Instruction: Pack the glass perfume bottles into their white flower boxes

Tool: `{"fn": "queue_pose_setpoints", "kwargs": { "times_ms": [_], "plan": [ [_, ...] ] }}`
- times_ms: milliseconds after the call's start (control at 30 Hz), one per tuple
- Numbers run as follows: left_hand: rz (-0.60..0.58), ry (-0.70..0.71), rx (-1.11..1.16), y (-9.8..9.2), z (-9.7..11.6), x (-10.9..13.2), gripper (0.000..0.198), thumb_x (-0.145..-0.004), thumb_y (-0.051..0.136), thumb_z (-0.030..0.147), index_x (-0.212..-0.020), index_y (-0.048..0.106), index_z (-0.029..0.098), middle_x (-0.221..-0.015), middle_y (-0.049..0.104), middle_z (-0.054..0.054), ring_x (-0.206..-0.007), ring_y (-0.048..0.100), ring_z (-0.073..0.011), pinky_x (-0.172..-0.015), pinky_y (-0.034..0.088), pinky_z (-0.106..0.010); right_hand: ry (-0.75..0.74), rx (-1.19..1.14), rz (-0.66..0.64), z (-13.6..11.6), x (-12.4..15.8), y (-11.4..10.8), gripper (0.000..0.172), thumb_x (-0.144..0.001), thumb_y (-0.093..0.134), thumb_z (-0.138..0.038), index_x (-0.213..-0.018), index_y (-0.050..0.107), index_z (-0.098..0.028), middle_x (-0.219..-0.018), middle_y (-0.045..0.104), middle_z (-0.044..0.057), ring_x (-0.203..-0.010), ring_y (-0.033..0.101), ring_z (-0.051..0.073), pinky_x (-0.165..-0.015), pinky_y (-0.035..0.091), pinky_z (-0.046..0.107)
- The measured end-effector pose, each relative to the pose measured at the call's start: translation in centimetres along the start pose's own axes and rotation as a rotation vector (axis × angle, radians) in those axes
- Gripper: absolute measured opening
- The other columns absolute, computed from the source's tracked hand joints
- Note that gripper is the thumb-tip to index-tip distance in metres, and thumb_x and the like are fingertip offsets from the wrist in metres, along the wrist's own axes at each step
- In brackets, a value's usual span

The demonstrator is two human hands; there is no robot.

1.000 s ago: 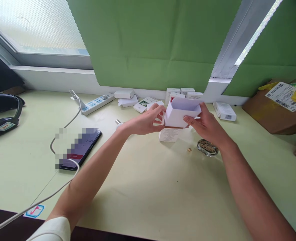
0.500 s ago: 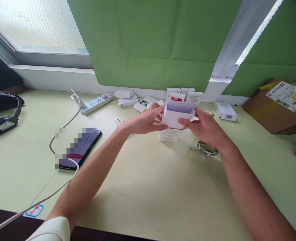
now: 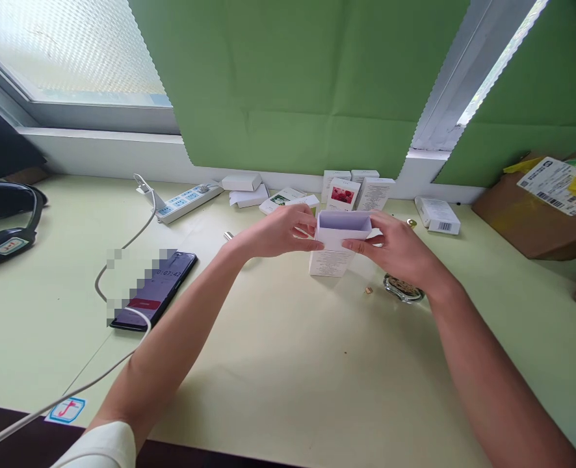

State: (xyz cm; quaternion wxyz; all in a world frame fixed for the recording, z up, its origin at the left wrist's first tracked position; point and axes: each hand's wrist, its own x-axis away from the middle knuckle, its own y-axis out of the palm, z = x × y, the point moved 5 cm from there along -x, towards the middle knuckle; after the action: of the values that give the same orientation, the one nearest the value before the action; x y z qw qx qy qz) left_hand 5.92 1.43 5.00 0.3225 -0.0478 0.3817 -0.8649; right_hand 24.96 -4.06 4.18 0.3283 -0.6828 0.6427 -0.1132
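Between my two hands is a small white carton (image 3: 339, 242), its top edge open and its inside pale lilac. Directly below it stands a white box with small print (image 3: 330, 263) on the table; the upper carton touches or overlaps its top, I cannot tell which. My left hand (image 3: 285, 231) grips the carton's left side with thumb in front. On the right side, my right hand (image 3: 390, 246) pinches it, thumb across the front face. A glass dish (image 3: 404, 288) lies partly under my right wrist, with a tiny copper-coloured piece (image 3: 368, 290) beside it.
Behind my hands stand several small white boxes (image 3: 376, 194), one with a red picture (image 3: 342, 194). More boxes (image 3: 244, 195) lie near the power strip (image 3: 188, 203). A phone (image 3: 171, 286) and white cable (image 3: 93, 383) are left; a cardboard box (image 3: 526, 214) is right.
Both hands have brought the open carton slightly down and left, and it looks more level above the printed box. More of the red-picture box behind shows.
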Motion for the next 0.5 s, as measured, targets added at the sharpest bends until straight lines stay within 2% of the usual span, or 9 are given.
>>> {"fn": "queue_pose_setpoints", "kwargs": {
  "times_ms": [200,267,367,433,500],
  "plan": [
    [0.015,0.015,0.006,-0.3,0.7,0.1,0.023,-0.085,0.064,0.042,-0.093,0.067,0.02,-0.102,0.056,-0.003,-0.09,0.063,-0.0123,-0.092,0.055,-0.033,0.08,0.049,-0.048,0.8,0.1,0.0,0.033,-0.076,0.071,-0.052,-0.095,0.07,-0.025,-0.106,0.06,0.006,-0.082,0.066,0.022,-0.073,0.058,0.042],
    [0.029,0.011,0.018,-0.5,0.9,0.1,0.023,-0.084,0.065,0.041,-0.088,0.062,0.019,-0.1,0.058,-0.002,-0.09,0.065,-0.0122,-0.089,0.055,-0.03,0.106,0.053,-0.063,0.9,0.1,0.0,0.035,-0.075,0.072,-0.053,-0.098,0.07,-0.025,-0.107,0.06,0.006,-0.082,0.066,0.022,-0.074,0.057,0.041],
    [0.033,-0.024,0.024,-0.5,0.8,0.2,0.026,-0.083,0.066,0.04,-0.095,0.055,0.02,-0.101,0.063,-0.002,-0.091,0.067,-0.0137,-0.077,0.056,-0.026,0.126,-0.005,-0.069,0.7,0.2,0.1,0.038,-0.078,0.069,-0.055,-0.104,0.068,-0.027,-0.109,0.061,0.006,-0.085,0.066,0.022,-0.073,0.057,0.04],
    [0.033,-0.049,0.017,-0.5,0.6,0.3,0.029,-0.083,0.066,0.041,-0.099,0.051,0.021,-0.101,0.065,-0.002,-0.09,0.068,-0.0146,-0.071,0.054,-0.024,0.129,-0.048,-0.033,0.2,0.3,-0.1,0.039,-0.084,0.062,-0.057,-0.111,0.065,-0.029,-0.105,0.063,0.005,-0.083,0.066,0.021,-0.072,0.057,0.039],
    [0.036,-0.052,-0.001,-0.6,0.5,0.3,0.03,-0.082,0.067,0.041,-0.097,0.051,0.021,-0.1,0.066,-0.002,-0.093,0.068,-0.0156,-0.072,0.054,-0.025,0.12,-0.055,0.028,-0.2,0.3,-0.3,0.037,-0.088,0.055,-0.057,-0.111,0.063,-0.029,-0.098,0.064,0.004,-0.079,0.065,0.02,-0.071,0.057,0.038]
  ]
}}
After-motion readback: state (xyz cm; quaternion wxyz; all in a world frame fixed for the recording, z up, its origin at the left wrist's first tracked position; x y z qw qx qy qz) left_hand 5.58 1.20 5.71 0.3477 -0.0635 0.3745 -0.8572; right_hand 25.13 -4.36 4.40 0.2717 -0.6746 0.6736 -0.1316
